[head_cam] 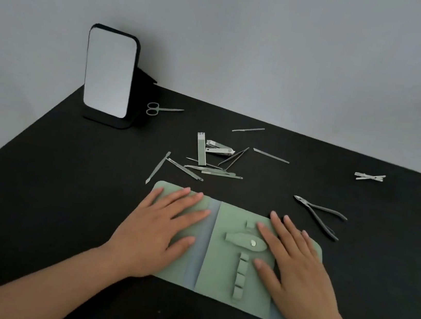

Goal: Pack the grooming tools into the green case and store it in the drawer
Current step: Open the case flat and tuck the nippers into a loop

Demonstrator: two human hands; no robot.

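**Case laid open, tools not yet packed**

Item: green case [220, 252], spread flat on the black bench [52, 177] right in front of me, inner side up. Snap tab and a column of small loops show on its right panel; every loop is unfilled.

My left hand [155, 232]: palm down on the left panel, fingers [190, 199] straight and spread, gripping nothing. My right hand [296, 268]: palm down on the right panel beside the loops, likewise flat and gripping nothing.

Loose stock, all beyond the case: a pile of clippers, tweezers and files [209, 159]; nippers [320, 215] off to the right; scissors [161, 109] by the standing mirror [108, 72]; two thin files [270, 155] further back; a small clip [369, 176] at far right.

Drawer: not in view.

Step in hand, as I judge it: flattening the case ready for loading. Next move calls for lifting one hand to pinch a thin tool off the bench and slide it under a loop while the other hand pins the case.
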